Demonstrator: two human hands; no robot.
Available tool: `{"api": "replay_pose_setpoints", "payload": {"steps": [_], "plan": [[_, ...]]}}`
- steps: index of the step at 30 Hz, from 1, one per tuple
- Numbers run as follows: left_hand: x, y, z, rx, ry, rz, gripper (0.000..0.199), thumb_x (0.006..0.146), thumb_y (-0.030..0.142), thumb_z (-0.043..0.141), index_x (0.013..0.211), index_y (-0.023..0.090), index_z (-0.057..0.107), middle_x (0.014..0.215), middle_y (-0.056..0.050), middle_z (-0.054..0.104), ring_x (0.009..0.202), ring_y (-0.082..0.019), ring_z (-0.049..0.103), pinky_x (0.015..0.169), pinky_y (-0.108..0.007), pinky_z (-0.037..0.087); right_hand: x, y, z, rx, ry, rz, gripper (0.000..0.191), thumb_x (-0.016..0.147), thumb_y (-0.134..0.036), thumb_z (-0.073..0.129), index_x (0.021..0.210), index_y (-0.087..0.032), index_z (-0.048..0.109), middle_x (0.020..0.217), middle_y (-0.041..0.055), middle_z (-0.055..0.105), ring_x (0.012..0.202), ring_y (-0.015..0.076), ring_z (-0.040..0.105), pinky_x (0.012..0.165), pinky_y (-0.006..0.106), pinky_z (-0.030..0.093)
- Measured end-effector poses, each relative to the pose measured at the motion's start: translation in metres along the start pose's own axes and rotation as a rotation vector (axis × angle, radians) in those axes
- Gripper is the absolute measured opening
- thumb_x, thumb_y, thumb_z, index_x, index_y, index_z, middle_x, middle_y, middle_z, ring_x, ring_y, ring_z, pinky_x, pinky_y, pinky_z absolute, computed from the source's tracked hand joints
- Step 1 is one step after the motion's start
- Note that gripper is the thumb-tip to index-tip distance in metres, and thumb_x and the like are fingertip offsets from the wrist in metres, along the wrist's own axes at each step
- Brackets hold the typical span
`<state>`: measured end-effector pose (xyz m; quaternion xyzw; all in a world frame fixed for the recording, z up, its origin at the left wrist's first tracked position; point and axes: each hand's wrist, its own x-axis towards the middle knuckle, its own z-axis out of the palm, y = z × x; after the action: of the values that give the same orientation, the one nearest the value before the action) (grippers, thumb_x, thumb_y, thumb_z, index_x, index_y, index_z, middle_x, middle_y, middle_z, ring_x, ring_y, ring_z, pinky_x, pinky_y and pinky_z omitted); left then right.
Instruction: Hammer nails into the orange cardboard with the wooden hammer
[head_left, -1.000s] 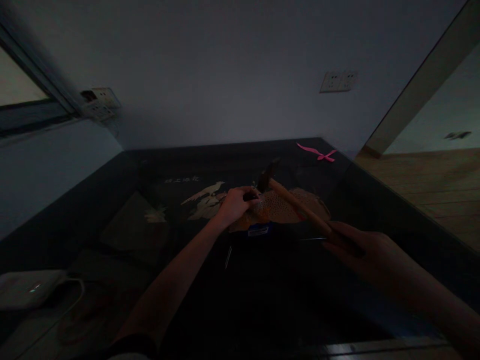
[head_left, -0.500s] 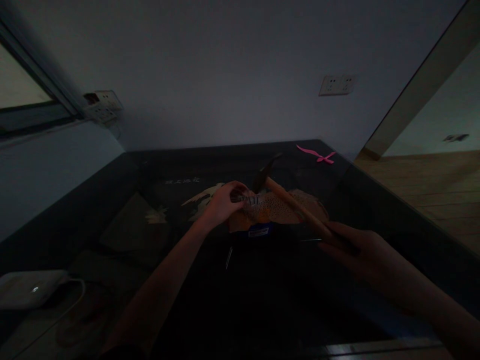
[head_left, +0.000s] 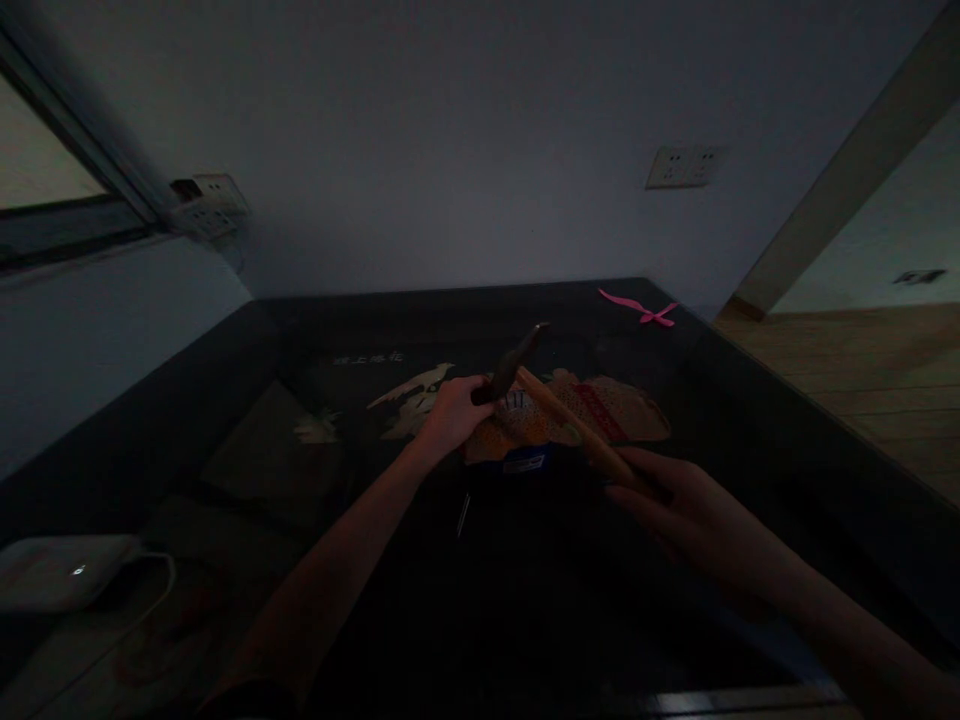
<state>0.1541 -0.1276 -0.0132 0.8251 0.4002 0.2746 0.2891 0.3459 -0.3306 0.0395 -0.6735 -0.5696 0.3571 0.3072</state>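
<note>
Moved: hammer [head_left: 559,415] head now sits lower and further left than half a second ago, just above my left hand's fingertips; I read this as a stroke coming down.
Hammer: wooden handle runs from my right hand [head_left: 675,495] up-left to the dark head, over the orange piece.
Right hand: fingers wrapped shut round the handle's lower end.
Left hand [head_left: 450,415]: curled at the left edge of the speckled orange piece [head_left: 592,415], fingertips pinched near something small; too dark to tell what.
Workpiece: lies flat on the dark table [head_left: 525,600], a blue label at its near edge.
Surroundings: pink ribbon [head_left: 641,308] at far corner; white device [head_left: 56,570] with cable at left; wall sockets [head_left: 681,166] above.
</note>
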Motion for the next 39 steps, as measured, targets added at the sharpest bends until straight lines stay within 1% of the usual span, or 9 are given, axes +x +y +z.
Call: {"api": "replay_pose_setpoints", "payload": {"steps": [3,5,10,14,20,26,31,36,39], "plan": [[-0.001,-0.002,0.001,-0.058,-0.006,0.0,0.017,0.075,0.021,0.064,0.09,0.014,0.069,0.084,-0.004,0.072,0.077,-0.018,0.066,0.069,-0.026,0.047,-0.001,0.002,0.0,0.006,0.031,0.004,0.026,0.083,-0.037,0.055,0.097,-0.018,0.065,0.063,-0.0022,0.055,0.045,0.0097,0.042,0.04,0.021,0.033],[-0.001,-0.002,0.002,-0.079,-0.004,-0.006,0.017,0.075,0.02,0.065,0.089,0.014,0.069,0.085,-0.004,0.072,0.078,-0.018,0.066,0.07,-0.025,0.048,-0.001,0.003,0.0,0.001,0.036,0.013,0.027,0.083,-0.038,0.055,0.098,-0.018,0.065,0.067,-0.001,0.058,0.045,0.0097,0.043,0.039,0.021,0.032],[-0.002,0.0,0.002,0.012,0.008,0.005,0.014,0.075,0.02,0.064,0.086,0.014,0.069,0.083,-0.003,0.072,0.077,-0.019,0.066,0.069,-0.027,0.047,-0.001,0.005,0.003,0.01,-0.004,0.045,0.029,0.084,-0.038,0.054,0.102,-0.017,0.063,0.065,-0.0016,0.057,0.046,0.0101,0.044,0.04,0.021,0.034],[-0.003,0.002,0.001,-0.05,-0.009,0.002,0.014,0.075,0.021,0.064,0.086,0.015,0.069,0.083,-0.003,0.072,0.078,-0.017,0.065,0.071,-0.026,0.048,-0.003,0.007,0.002,0.022,0.035,0.032,0.031,0.083,-0.039,0.055,0.104,-0.018,0.063,0.063,-0.0021,0.055,0.046,0.0103,0.044,0.039,0.02,0.032],[-0.003,0.0,0.001,0.038,0.008,0.027,0.015,0.075,0.023,0.063,0.085,0.014,0.069,0.079,-0.003,0.07,0.074,-0.018,0.064,0.067,-0.027,0.047,-0.002,0.007,0.002,0.015,0.012,-0.003,0.025,0.082,-0.037,0.056,0.096,-0.018,0.065,0.066,-0.0009,0.058,0.048,0.011,0.045,0.039,0.02,0.034],[-0.002,0.002,0.001,-0.032,0.002,0.001,0.013,0.076,0.021,0.064,0.086,0.015,0.07,0.083,-0.003,0.071,0.075,-0.017,0.065,0.07,-0.026,0.048,-0.003,0.003,0.001,0.031,0.064,-0.001,0.023,0.081,-0.037,0.057,0.093,-0.018,0.064,0.06,-0.0031,0.052,0.044,0.0099,0.042,0.037,0.02,0.033],[-0.003,0.004,-0.001,0.028,-0.002,-0.003,0.014,0.075,0.02,0.063,0.087,0.014,0.069,0.082,-0.003,0.071,0.077,-0.019,0.065,0.071,-0.028,0.048,-0.001,0.005,0.004,0.035,0.029,-0.004,0.024,0.08,-0.037,0.058,0.091,-0.017,0.065,0.065,-0.0014,0.056,0.049,0.0112,0.047,0.041,0.02,0.036],[-0.003,0.002,0.0,-0.065,-0.009,0.023,0.011,0.076,0.018,0.063,0.085,0.015,0.068,0.085,-0.004,0.071,0.079,-0.016,0.065,0.076,-0.028,0.049,-0.01,0.008,-0.003,0.102,0.076,0.043,0.035,0.079,-0.042,0.06,0.105,-0.02,0.064,0.057,-0.0049,0.047,0.043,0.0103,0.041,0.036,0.02,0.031],[-0.003,0.0,0.0,-0.061,-0.032,0.069,0.009,0.075,0.018,0.063,0.084,0.015,0.066,0.085,-0.004,0.07,0.08,-0.016,0.065,0.076,-0.029,0.05,-0.019,0.013,-0.008,0.112,0.118,0.036,0.041,0.08,-0.042,0.061,0.114,-0.019,0.061,0.061,-0.0037,0.049,0.047,0.0112,0.043,0.039,0.021,0.034]]}}
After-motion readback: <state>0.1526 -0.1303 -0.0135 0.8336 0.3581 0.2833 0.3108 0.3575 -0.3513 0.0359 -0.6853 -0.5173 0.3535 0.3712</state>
